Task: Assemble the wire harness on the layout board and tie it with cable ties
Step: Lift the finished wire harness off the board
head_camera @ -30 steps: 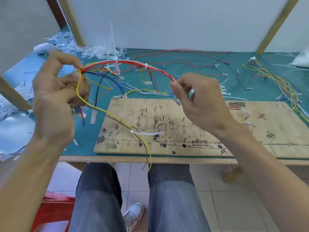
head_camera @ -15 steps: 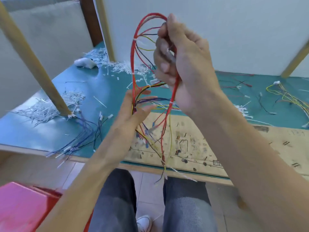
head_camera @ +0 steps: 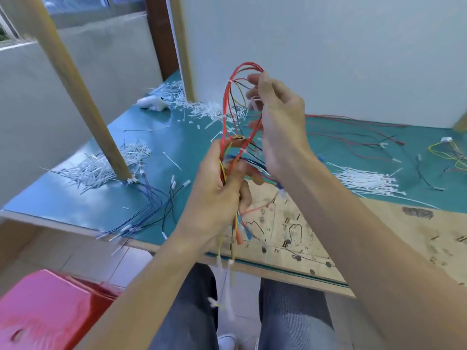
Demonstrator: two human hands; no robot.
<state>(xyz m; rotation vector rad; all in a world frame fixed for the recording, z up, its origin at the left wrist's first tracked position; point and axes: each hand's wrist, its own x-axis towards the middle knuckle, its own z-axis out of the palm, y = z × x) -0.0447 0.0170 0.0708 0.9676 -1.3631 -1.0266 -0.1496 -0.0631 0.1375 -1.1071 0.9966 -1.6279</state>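
Gripping low, your left hand (head_camera: 217, 195) has its fingers curled tight round the wire harness (head_camera: 225, 102) where the strands gather, while your right hand (head_camera: 275, 122) pinches the red loop near its top. From the head view, the harness stands upright in the air, loop end up, with its loose tails hanging below your left fist past the table (head_camera: 177, 137) edge. It's lifted off the layout board (head_camera: 379, 238), which lies flat under your right forearm. White cable ties (head_camera: 364, 179) sit heaped beyond the board on the right. Cut scraps (head_camera: 101, 165) litter the mat round a wooden post (head_camera: 83, 97) on the left. Blue wires (head_camera: 154, 205) trail over the near edge, with a red stool (head_camera: 45, 311) below.
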